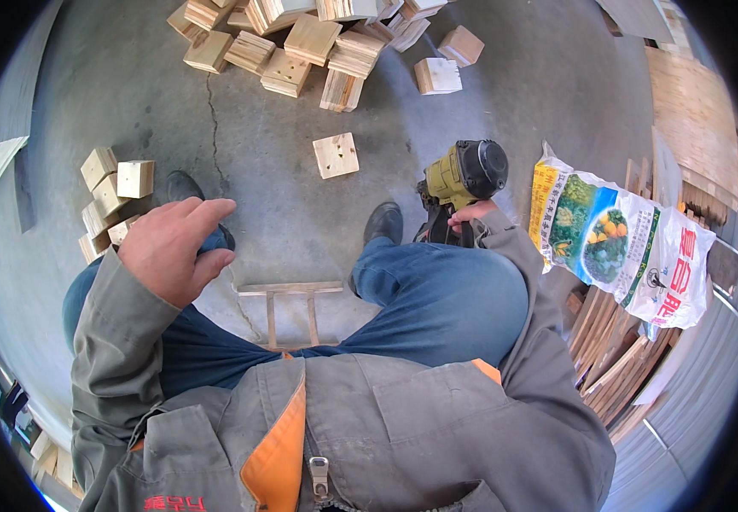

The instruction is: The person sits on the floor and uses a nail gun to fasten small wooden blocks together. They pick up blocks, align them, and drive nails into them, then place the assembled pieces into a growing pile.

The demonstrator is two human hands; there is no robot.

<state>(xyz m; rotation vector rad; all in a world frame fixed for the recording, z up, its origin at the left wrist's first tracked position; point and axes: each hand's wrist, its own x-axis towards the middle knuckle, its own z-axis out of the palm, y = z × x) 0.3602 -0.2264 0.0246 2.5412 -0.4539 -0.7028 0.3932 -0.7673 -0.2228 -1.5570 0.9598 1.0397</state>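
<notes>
My left hand (174,247) hovers by my left knee, fingers loosely stretched and thumb apart, holding nothing. Closest to it is a small heap of square wooden blocks (135,179), partly hidden behind the hand and sleeve. Beside my right knee, my right hand (470,215) is wrapped round the handle of a yellow and black nail gun (449,179); its lower part is hidden by my knee and sleeve. A lone square block (336,156) with small dark spots lies flat on the concrete between and beyond my feet.
A large pile of layered wooden blocks (284,72) lies at the far side. To the right, a printed white sack (625,243) rests over wooden strips (612,341). A low wooden frame (290,288) stands between my legs. A crack (214,128) runs across the floor.
</notes>
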